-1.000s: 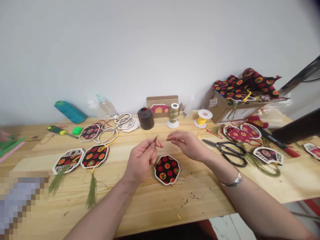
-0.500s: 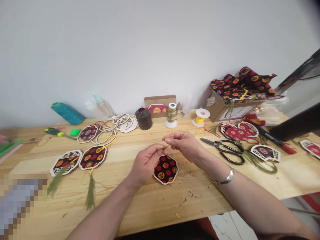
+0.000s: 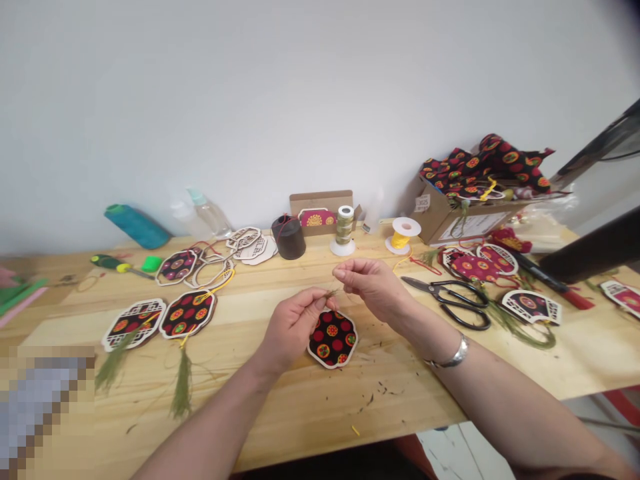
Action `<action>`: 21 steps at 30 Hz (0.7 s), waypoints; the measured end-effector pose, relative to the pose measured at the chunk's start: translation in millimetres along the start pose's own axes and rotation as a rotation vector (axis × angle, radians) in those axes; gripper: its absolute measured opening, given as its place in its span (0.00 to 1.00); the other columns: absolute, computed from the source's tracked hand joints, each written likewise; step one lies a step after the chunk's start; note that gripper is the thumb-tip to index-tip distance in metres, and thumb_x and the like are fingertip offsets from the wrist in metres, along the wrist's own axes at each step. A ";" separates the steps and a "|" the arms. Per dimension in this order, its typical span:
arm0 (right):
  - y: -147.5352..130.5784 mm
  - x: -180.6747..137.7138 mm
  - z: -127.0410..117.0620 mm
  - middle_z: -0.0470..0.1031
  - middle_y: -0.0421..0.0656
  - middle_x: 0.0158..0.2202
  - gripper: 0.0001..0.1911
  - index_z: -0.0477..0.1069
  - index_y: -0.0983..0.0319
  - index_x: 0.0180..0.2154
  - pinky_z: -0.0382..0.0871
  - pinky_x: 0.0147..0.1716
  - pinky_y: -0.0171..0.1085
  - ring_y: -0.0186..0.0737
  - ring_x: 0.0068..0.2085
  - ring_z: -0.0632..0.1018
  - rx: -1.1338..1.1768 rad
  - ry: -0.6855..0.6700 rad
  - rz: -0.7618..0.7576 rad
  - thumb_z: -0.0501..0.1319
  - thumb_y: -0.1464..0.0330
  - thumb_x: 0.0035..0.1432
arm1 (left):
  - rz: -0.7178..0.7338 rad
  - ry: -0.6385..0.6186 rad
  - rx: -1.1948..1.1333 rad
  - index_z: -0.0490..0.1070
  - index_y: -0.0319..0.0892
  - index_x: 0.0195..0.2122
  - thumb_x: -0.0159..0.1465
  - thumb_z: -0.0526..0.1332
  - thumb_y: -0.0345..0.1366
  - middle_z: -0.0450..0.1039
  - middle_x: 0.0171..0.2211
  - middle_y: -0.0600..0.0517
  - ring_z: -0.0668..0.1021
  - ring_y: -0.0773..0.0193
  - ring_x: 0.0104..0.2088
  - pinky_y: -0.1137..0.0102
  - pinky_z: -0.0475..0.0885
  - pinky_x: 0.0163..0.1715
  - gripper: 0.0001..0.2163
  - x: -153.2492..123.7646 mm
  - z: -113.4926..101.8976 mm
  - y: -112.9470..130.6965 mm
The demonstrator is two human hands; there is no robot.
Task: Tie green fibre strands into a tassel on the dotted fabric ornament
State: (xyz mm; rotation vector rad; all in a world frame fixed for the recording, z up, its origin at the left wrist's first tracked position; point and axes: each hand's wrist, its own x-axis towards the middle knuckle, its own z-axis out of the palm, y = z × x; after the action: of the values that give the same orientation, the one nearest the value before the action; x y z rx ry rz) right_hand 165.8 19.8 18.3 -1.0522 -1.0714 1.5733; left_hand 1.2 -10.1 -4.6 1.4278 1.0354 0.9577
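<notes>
Fingers pinched, my left hand [image 3: 296, 327] grips a small bundle of olive thread [image 3: 332, 293], whose ends poke out past the thumb. My right hand [image 3: 367, 283] is just to its right, with thumb and forefinger closed together. A very fine strand seems to run between the two hands, but what the right fingertips hold is too thin to make out. Below the hands a lobed pendant [image 3: 332, 339] with black, red-dotted fabric and a pale wooden rim lies flat on the table. The left hand partly covers its left edge.
Black-handled scissors [image 3: 453, 300] lie right of my right hand. Finished-looking pendants with green tassels [image 3: 181, 387] lie at left. Behind stand a black spool [image 3: 290, 238], an olive thread spool [image 3: 345, 227] and a yellow cord spool [image 3: 402, 238]. A cardboard box [image 3: 450, 223] holds patterned fabric.
My right hand has shifted slightly right, opening a little more distance from the left fingertips. My left hand keeps its pinch on the olive thread, and the pendant stays put.
</notes>
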 end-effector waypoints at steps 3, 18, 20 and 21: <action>1.8 2.7 -2.9 0.67 0.35 0.22 0.08 0.70 0.64 0.22 0.57 0.30 0.35 0.28 0.25 0.64 -0.071 0.026 -0.071 0.66 0.67 0.45 | -0.022 0.081 -0.090 0.74 0.39 0.33 0.61 0.56 0.39 0.67 0.20 0.55 0.59 0.74 0.17 0.75 0.56 0.19 0.10 2.5 -1.4 -2.5; 23.8 1.3 4.2 0.58 0.38 0.27 0.04 0.78 0.55 0.27 0.62 0.34 0.36 0.33 0.32 0.64 -0.463 -0.053 -0.624 0.67 0.71 0.47 | -0.245 0.177 -0.513 0.69 0.37 0.27 0.54 0.64 0.36 0.57 0.14 0.60 0.55 0.78 0.13 0.80 0.49 0.12 0.07 7.3 6.0 0.9; 24.8 3.7 3.6 0.60 0.37 0.25 0.04 0.78 0.55 0.26 0.62 0.33 0.36 0.33 0.31 0.65 -0.443 -0.015 -0.592 0.67 0.71 0.46 | -0.234 0.159 -0.485 0.70 0.36 0.27 0.55 0.63 0.36 0.63 0.16 0.58 0.56 0.79 0.13 0.80 0.50 0.12 0.07 7.1 6.1 1.3; 24.8 4.5 3.6 0.61 0.37 0.25 0.04 0.78 0.56 0.26 0.62 0.32 0.36 0.33 0.31 0.65 -0.434 -0.003 -0.580 0.68 0.72 0.46 | -0.225 0.153 -0.467 0.70 0.36 0.27 0.55 0.62 0.36 0.66 0.17 0.56 0.57 0.79 0.13 0.80 0.50 0.12 0.07 7.0 5.9 1.6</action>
State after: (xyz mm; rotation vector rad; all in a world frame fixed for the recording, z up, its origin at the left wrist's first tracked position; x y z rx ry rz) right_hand 155.9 19.0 -5.1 -0.8961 -1.5937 0.8983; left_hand 9.1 -5.2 -3.4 0.8470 0.9781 1.0686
